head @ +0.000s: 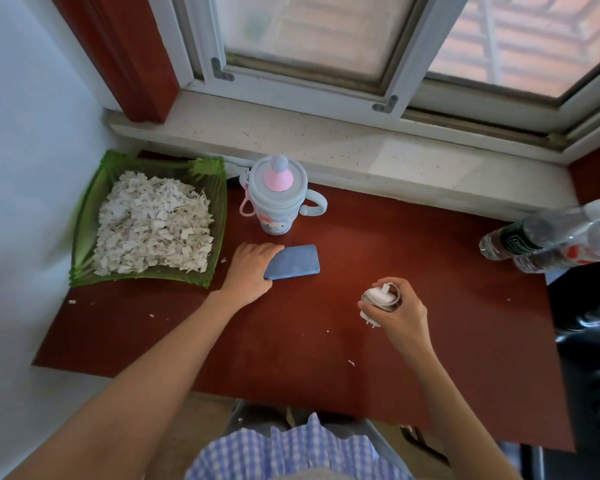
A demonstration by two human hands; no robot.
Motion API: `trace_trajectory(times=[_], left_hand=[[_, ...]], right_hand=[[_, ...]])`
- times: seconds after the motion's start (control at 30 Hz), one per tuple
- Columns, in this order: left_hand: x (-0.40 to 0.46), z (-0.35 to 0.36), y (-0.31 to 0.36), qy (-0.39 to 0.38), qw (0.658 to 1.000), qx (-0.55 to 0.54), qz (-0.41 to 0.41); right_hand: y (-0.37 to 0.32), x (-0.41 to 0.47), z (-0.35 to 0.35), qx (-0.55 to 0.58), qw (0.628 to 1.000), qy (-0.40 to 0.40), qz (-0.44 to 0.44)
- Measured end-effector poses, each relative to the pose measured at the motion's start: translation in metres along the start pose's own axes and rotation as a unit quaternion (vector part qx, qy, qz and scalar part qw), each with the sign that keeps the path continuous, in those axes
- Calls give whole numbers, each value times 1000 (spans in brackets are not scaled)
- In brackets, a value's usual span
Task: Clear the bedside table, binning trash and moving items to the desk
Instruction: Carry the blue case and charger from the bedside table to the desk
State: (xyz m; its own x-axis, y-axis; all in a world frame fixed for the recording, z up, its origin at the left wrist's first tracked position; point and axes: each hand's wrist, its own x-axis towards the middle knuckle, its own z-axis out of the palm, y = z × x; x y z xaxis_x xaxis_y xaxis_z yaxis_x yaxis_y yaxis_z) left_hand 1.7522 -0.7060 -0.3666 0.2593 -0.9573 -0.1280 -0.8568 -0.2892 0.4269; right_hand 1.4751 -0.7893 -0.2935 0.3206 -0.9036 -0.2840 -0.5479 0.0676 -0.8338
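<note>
Left hand [252, 268] is laid on the left end of a blue phone [293, 262], fingers curled over its edge, frame centre, on the red-brown table [413, 258]. Right hand [394, 308] is clenched around a white charger [378, 299] with coiled cable, lower right of centre. Green tray [84, 216] of shredded paper [153, 225] is seen at left; a pale blue cup [278, 199] just above the phone; plastic bottles [551, 235] lying at the right edge.

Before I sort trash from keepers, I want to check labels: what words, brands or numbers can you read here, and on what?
Nothing reads clearly.
Green-label bottle: pale lettering, too blurred to read.
Red-label bottle: print too blurred.
Cup: cartoon face, no words visible.
Phone, charger: no text visible.
</note>
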Motion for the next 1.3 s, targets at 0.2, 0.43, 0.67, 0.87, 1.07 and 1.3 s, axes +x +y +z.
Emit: trace_trajectory(times=[0.2, 0.43, 0.67, 0.87, 1.07, 1.3], left_hand=[[12, -10, 0, -21, 999, 33, 11], [16, -13, 0, -39, 998, 51, 14], [17, -15, 2, -51, 996, 73, 19], [5, -7, 1, -23, 994, 106, 14], [-45, 5, 12, 72, 991, 111, -11], [-133, 27, 4, 64, 985, 120, -102]], right_hand=[[-2, -2, 0, 5, 1000, -3, -2], [-7, -1, -1, -1, 1000, -8, -12], [-5, -2, 1, -7, 1000, -16, -19], [-5, -2, 6, -8, 999, -26, -29], [-10, -3, 20, -26, 997, -45, -56], [-15, -4, 59, -62, 989, -118, -71]])
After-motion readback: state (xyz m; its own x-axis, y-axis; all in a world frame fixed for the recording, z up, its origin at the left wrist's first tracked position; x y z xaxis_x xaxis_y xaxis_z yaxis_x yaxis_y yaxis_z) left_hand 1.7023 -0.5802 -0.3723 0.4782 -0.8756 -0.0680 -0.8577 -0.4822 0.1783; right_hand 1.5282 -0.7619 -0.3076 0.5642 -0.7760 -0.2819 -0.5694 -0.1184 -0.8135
